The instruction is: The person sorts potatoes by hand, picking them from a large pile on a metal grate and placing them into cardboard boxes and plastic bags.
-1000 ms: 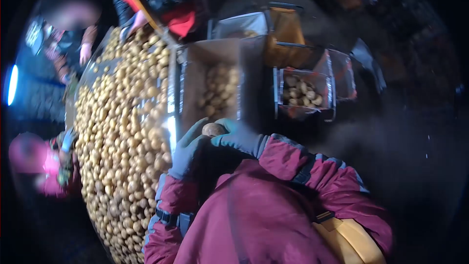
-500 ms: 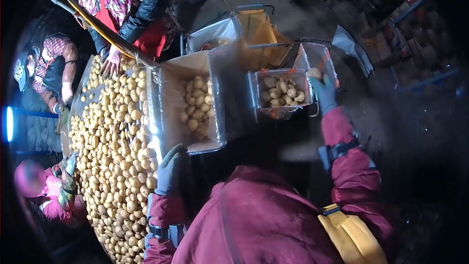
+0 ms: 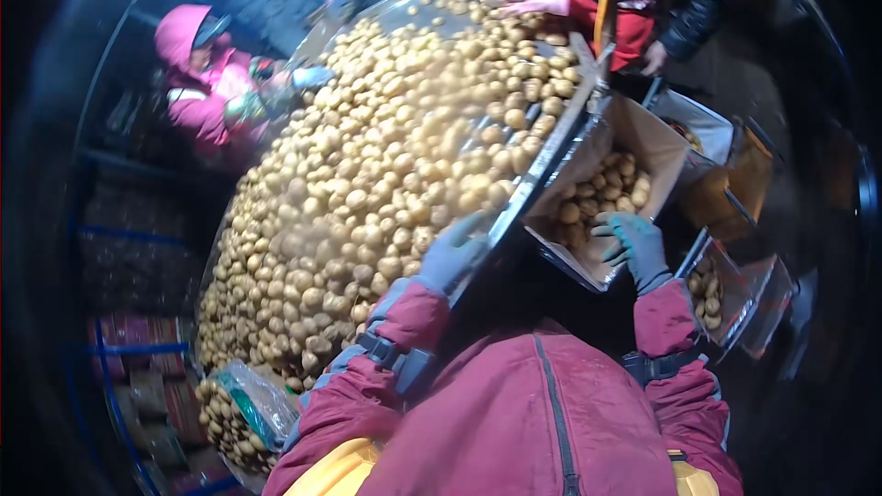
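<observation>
left hand [image 3: 452, 253]: gloved, fingers spread apart, empty, resting at the near edge of the potato pile [image 3: 386, 174] by the metal rail [image 3: 542, 165].
right hand [image 3: 632, 246]: gloved, fingers loosely curled, nothing clamped, hovering at the near rim of the cardboard box [image 3: 657, 142].
potatoes in box [image 3: 597, 197]: just ahead of the right hand, up and to its left.
key relation: pile lies left and forward of the left hand; rail divides pile from box.
nearer hand: left for pile, right for box.
side bin [image 3: 707, 294]: lower right, holds potatoes.
others: people's hands [image 3: 537, 2] at the far end of the pile.
</observation>
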### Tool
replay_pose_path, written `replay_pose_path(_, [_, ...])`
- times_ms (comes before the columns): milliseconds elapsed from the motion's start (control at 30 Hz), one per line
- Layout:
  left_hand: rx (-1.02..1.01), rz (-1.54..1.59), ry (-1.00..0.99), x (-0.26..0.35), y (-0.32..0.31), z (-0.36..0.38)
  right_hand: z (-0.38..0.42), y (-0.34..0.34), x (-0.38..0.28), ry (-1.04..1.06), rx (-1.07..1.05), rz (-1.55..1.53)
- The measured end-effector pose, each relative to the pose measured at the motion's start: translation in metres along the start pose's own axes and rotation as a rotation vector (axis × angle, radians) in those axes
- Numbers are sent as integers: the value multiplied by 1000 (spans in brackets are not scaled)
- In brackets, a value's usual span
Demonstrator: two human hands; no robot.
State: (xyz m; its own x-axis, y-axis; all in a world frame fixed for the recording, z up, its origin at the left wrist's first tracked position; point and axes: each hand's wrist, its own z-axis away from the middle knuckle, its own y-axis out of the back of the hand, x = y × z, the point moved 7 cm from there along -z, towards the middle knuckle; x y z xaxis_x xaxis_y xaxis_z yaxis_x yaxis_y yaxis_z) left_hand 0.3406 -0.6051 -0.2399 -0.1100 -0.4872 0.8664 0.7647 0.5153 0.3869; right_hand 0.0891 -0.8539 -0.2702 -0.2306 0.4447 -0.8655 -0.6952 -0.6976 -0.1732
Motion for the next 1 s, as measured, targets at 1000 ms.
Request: replay_pose_path(1000, [520, -147, -251, -43, 184, -201, -251, -247, -52, 186, -180, 219])
